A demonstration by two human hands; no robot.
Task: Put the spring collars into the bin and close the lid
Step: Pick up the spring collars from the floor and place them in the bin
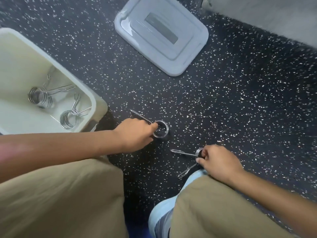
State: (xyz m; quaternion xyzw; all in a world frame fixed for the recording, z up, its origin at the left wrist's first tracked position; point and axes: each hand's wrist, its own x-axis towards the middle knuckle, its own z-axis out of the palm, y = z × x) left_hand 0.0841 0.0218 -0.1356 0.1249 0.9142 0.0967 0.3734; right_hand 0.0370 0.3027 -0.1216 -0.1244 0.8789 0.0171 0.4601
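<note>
Gripping floor collars — left hand (pixel 135 133), right hand (pixel 217 162).

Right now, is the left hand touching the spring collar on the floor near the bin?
Touching. The head view shows the left hand with its fingers wrapped over the coil edge of the spring collar, no gap between them.

You see two steel spring collars (pixel 51 107) in the open white bin (pixel 96 98) at left, two more (pixel 161 129) on the floor nearby, the grey lid (pixel 193 54) lying far
</note>
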